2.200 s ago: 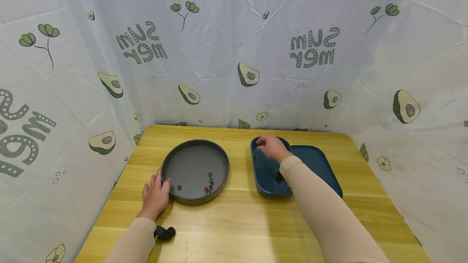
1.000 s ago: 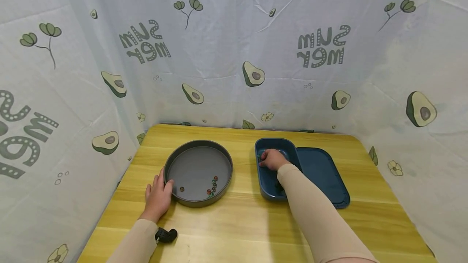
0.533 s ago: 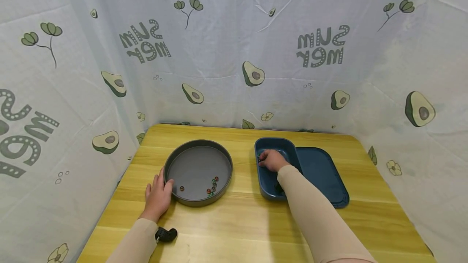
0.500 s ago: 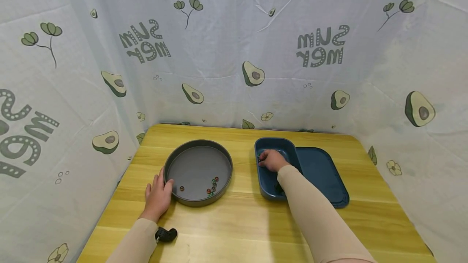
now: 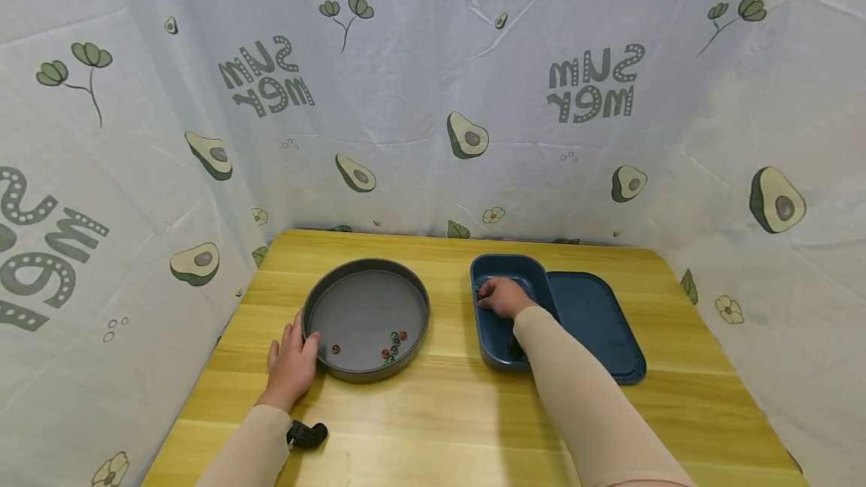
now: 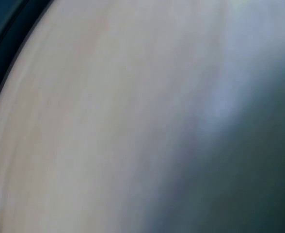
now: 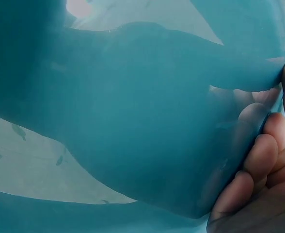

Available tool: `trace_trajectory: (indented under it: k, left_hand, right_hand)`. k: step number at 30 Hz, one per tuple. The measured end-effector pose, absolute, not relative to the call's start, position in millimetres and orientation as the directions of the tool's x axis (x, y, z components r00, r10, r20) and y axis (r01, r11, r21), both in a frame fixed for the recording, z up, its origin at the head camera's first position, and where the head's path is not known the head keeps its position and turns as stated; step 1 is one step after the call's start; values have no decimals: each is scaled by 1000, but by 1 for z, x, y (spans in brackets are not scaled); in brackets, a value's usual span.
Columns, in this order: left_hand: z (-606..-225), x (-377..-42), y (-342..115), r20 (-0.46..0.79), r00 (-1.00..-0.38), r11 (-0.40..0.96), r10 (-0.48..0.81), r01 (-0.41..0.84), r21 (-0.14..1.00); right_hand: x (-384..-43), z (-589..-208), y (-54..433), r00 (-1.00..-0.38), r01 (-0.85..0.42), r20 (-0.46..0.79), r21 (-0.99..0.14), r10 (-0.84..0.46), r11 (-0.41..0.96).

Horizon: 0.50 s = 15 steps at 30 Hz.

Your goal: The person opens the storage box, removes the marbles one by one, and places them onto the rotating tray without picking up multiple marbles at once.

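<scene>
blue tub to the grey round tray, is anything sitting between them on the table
Nothing visible does. Bare table lies between the blue tub, where the right hand reaches, and the grey round tray. The left hand rests at its far-side rim.

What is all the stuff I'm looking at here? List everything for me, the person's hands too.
Table: one, yellow wood, under everything.
Round tray: one, dark grey, left of centre.
Beads: a few, red and green, in the round tray's near part.
Blue box: one, dark blue, right of centre.
Blue lid: one, dark blue, flat beside the box on its right.
Curtain: white, avocado print, around the table.
Black device: one, at the left wrist.
Left hand: flat on the table, touching the round tray's rim.
Right hand: inside the blue box, fingers curled; anything held is hidden.
</scene>
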State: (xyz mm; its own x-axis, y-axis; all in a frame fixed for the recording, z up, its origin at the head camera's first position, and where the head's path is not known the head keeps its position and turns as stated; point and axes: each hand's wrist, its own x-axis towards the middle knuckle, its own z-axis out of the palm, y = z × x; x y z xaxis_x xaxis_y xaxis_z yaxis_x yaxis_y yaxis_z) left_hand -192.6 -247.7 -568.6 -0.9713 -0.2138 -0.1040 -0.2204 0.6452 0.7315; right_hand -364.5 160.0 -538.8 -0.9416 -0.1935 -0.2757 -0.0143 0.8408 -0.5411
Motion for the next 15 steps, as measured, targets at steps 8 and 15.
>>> trace_trajectory:
  k: [8,15]
  left_hand:
    - [-569,-193,-247,-99,-971,646,-218,-220,731]
    - [-568,-194,-245,-104,-969,642,-223,-226,732]
  right_hand:
    - [-364,-539,160,-943,-16,-272,-542,-193,840]
    - [-367,-541,161,-943,-23,-266,-542,-198,840]
